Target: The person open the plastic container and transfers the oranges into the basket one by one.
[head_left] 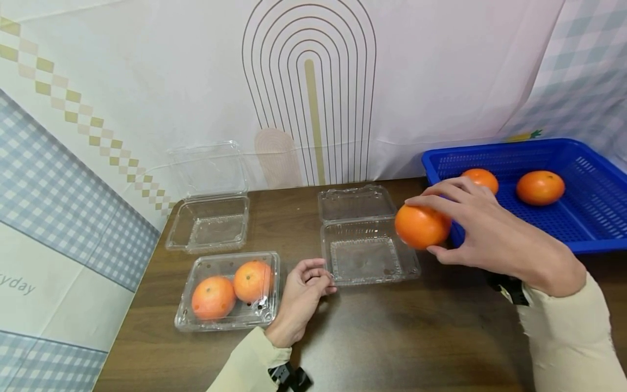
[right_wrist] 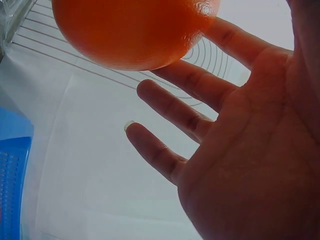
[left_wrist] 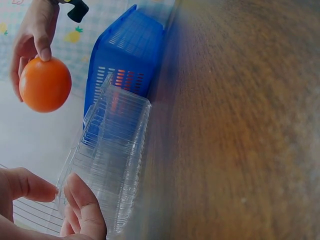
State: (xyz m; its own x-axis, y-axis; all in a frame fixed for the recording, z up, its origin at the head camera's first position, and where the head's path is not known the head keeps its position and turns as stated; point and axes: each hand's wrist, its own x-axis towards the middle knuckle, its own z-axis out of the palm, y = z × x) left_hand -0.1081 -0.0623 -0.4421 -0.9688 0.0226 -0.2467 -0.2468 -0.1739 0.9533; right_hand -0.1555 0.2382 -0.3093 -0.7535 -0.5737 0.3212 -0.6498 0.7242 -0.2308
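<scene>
My right hand [head_left: 482,228] pinches an orange [head_left: 422,226] between thumb and fingertips, up off the table beside the blue basket. In the right wrist view the orange [right_wrist: 135,30] sits at the fingertips, with two other fingers stretched out away from it. With thumb and fingers at its left rim, my left hand [head_left: 305,296] pinches an open clear plastic clamshell box [head_left: 364,258] that has nothing in it. The left wrist view shows this box [left_wrist: 107,145] side-on, its rim between thumb and fingers [left_wrist: 82,205].
A blue basket [head_left: 519,239] with two oranges [head_left: 540,188] stands at the right. Left of my left hand is a closed clamshell box [head_left: 227,321] holding two oranges. Behind that stands another open clamshell [head_left: 208,226], its lid raised near the cloth-covered wall [head_left: 196,71].
</scene>
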